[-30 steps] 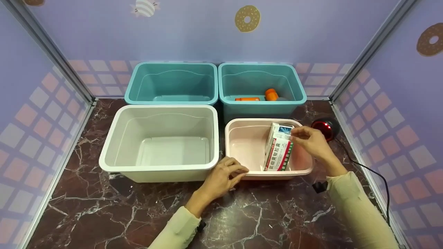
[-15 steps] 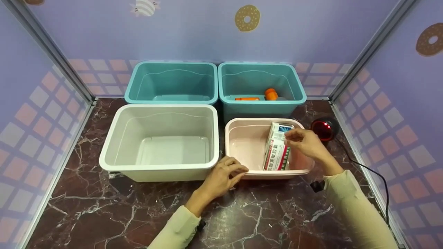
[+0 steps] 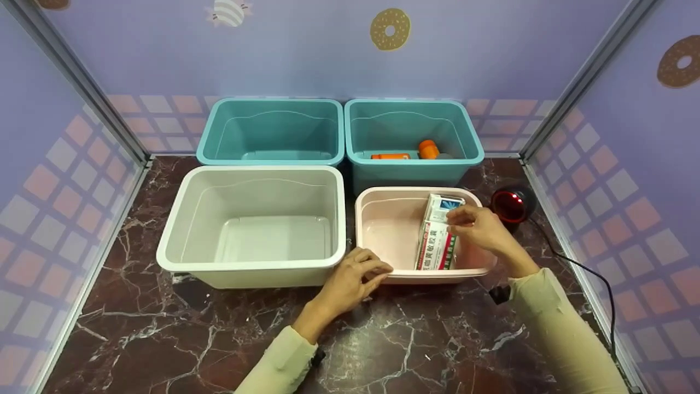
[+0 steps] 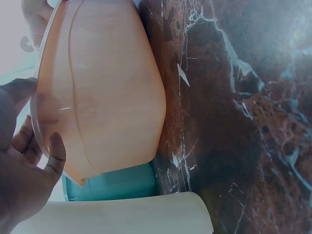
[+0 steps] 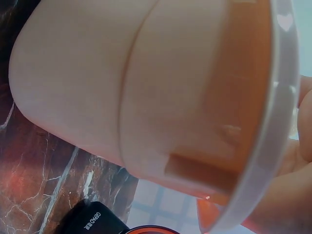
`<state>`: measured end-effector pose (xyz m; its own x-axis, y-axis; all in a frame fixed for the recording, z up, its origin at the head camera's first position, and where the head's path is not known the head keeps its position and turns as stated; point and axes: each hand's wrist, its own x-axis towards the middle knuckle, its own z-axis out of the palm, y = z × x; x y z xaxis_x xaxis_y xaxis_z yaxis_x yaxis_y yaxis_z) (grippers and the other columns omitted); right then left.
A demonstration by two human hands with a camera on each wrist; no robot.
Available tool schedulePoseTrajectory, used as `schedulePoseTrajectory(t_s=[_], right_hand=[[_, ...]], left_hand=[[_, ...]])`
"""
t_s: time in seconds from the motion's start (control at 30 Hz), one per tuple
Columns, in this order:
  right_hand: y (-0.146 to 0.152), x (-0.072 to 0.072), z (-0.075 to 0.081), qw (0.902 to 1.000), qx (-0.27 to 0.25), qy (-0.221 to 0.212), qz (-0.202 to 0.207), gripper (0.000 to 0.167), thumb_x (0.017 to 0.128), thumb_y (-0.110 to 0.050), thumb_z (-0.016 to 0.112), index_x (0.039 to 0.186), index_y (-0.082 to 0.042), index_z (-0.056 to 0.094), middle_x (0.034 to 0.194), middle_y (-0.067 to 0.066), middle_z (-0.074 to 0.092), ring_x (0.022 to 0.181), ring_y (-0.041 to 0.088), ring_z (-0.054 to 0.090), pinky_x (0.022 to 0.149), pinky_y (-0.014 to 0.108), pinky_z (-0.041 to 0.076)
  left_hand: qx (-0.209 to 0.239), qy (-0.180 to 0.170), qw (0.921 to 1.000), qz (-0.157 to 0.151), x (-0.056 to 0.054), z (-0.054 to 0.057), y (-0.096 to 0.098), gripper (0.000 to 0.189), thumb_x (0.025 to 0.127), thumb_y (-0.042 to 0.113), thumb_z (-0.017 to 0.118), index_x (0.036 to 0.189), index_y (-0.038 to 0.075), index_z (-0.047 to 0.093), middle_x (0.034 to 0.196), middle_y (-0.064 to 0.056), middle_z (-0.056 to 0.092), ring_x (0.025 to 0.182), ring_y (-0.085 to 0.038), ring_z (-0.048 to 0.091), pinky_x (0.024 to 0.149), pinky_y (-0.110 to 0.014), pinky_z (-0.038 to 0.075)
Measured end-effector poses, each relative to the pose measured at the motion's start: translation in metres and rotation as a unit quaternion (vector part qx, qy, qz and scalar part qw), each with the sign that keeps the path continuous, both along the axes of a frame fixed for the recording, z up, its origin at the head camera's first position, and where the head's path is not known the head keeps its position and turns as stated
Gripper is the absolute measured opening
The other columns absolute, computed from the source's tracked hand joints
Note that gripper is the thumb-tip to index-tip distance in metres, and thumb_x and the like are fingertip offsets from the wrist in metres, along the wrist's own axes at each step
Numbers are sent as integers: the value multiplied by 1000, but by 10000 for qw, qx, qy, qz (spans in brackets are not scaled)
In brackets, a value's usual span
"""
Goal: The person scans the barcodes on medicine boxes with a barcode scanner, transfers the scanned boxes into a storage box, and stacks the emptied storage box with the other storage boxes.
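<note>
We see the left hand point(image 3: 350, 276) pinching the front-left rim of the pale pink plastic bin point(image 3: 388, 235). Inside, right of the middle, lies the flat white cardboard box striped red and green point(image 3: 433, 249), its long axis running roughly front to back; beyond it shows a white cardboard box with a blue picture point(image 3: 437, 204). The striped box lies left of the nearer, right hand point(image 3: 484, 230); we cannot tell whether those fingers grip it. Compared with a second ago, that hand sits farther left, covering more of it.
</note>
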<state>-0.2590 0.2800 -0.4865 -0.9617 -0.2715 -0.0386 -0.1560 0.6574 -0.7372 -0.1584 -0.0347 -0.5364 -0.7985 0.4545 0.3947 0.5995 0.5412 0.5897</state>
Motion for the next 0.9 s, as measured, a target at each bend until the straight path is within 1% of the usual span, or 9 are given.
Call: schedulePoseTrajectory(t_s=[0.07, 0.17, 0.37, 0.57, 0.67, 0.9], right_hand=[[-1, 0, 0, 10000, -79, -12, 24, 29, 88, -5, 72, 115, 4, 67, 109, 24, 72, 97, 26, 69, 74, 13, 51], [-2, 1, -1, 10000, -83, -24, -14, 28, 88, -4, 71, 114, 4, 67, 108, 22, 73, 95, 21, 69, 73, 13, 51], [-2, 2, -1, 9999, -153, -29, -20, 29, 87, -4, 72, 115, 4, 67, 107, 23, 73, 95, 21, 69, 73, 14, 51], [-1, 3, -1, 9999, -90, 24, 86, 34, 83, -4, 75, 115, 3, 68, 109, 21, 72, 95, 23, 66, 79, 19, 51], [-1, 3, -2, 9999, -72, 74, 131, 35, 81, -2, 76, 115, 3, 68, 108, 21, 73, 95, 24, 66, 80, 21, 52], [-1, 2, -5, 9999, -44, 61, 140, 37, 80, -2, 77, 115, 2, 68, 107, 21, 72, 92, 22, 66, 80, 21, 51]], left_hand=[[0, -37, 10000, 10, 0, 0, 0, 15, 92, 21, 71, 106, 20, 76, 98, 4, 65, 103, -15, 56, 96, -30, 48], [22, -14, 10000, 13, 0, 0, 1, 15, 92, 21, 71, 106, 20, 76, 98, 4, 65, 103, -15, 56, 96, -30, 48], [37, 76, 10000, 25, 0, 0, 1, 15, 91, 20, 72, 105, 20, 76, 98, 4, 65, 102, -15, 57, 95, -30, 49], [-33, -44, 10000, 49, 1, 1, 1, 15, 91, 20, 71, 106, 21, 75, 99, 5, 65, 104, -15, 56, 96, -31, 49], [-45, -68, 10000, 53, 1, 1, 0, 16, 91, 21, 71, 106, 21, 75, 99, 5, 65, 104, -15, 56, 96, -31, 49], [1, 67, 10000, 46, 0, -1, 1, 16, 91, 21, 72, 106, 21, 75, 99, 4, 66, 103, -15, 57, 96, -31, 48]])
